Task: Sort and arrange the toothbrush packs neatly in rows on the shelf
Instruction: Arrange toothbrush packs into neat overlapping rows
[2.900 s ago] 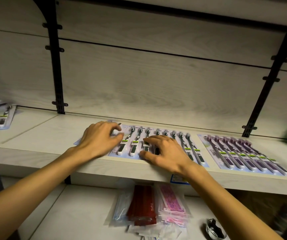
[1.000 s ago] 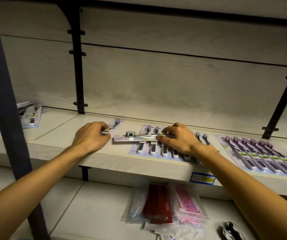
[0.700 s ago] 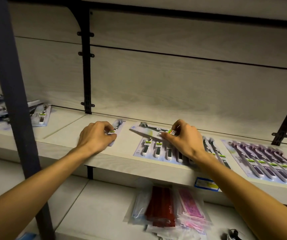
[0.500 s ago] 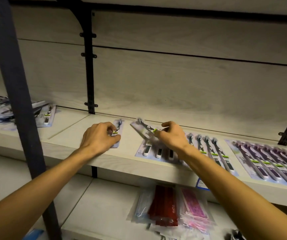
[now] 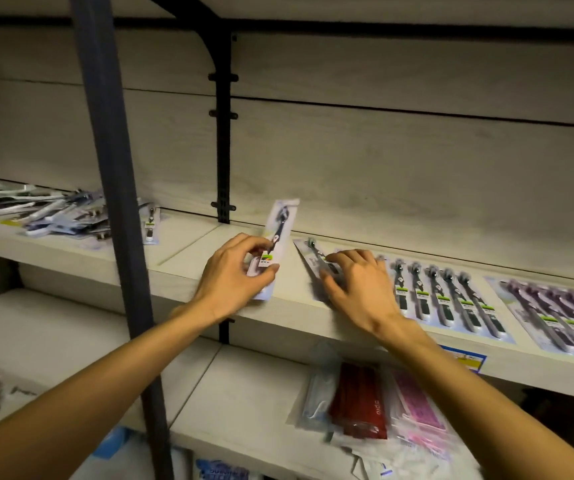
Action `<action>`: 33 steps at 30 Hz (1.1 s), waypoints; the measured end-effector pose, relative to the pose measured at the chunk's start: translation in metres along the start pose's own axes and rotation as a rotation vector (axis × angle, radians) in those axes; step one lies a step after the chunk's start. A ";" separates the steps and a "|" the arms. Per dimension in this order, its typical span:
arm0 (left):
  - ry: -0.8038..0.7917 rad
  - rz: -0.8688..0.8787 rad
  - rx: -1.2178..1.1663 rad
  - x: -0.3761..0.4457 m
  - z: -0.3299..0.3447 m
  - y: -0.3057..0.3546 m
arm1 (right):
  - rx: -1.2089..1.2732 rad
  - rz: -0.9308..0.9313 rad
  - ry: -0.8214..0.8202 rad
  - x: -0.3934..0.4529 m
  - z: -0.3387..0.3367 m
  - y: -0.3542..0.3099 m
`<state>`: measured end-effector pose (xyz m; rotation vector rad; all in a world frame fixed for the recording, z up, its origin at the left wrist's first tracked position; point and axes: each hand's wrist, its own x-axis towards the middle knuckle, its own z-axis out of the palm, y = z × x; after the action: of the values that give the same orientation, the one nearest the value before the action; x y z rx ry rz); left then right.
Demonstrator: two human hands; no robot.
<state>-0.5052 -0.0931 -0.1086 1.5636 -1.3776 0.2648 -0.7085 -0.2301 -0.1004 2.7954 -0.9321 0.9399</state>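
**Two hands on toothbrush packs at the shelf**

Head view: pale wood-grain shelf (image 5: 188, 251) w/ a dark metal upright (image 5: 116, 202) in front on the left. Left hand (image 5: 233, 275) pinches a single long pale-blue toothbrush pack with a dark brush (image 5: 277, 237) betw. thumb and curled fingers at its lower, label end; the pack is tilted up, top end raised toward the back panel, its bottom edge near the shelf's front lip. Right hand (image 5: 358, 285), just right of it, has fingers spread and lightly bent, pressing down on another pale-blue dark-brush pack (image 5: 313, 259) that lies flat and slanted, head end pointing back-left; whether the thumb grips under it can't be told.

Right of that hand: a neat row of dark-brush packs (image 5: 445, 299) lying side by side, heads to the back. Further right, touching or nearly so, a row of purple-brush packs (image 5: 562, 317), partly cut by the frame edge. Far left on the same shelf level, behind the upright, a loose heap of mixed toothbrush packs (image 5: 46, 209), plus one pack apart from it (image 5: 150, 225).

Lower shelf, under the hands: clear bags holding red and pink items (image 5: 375, 407). A blue-yellow price label (image 5: 465, 362) sits on the shelf's front edge.
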 end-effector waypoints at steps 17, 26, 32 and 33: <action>0.206 0.568 0.243 -0.104 -0.219 -0.095 | 0.156 0.133 0.072 -0.008 0.054 -0.198; 0.280 0.165 0.293 -0.080 -0.297 -0.186 | 0.177 0.185 -0.103 0.051 0.089 -0.259; 0.230 -0.135 0.365 -0.021 -0.291 -0.233 | 0.116 0.120 -0.199 0.104 0.107 -0.251; 0.215 -0.168 0.385 -0.013 -0.287 -0.239 | 0.099 0.111 -0.219 0.112 0.110 -0.249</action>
<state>-0.1855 0.1011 -0.1032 1.8921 -1.0616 0.6047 -0.4395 -0.1107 -0.0921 3.0049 -1.1059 0.7188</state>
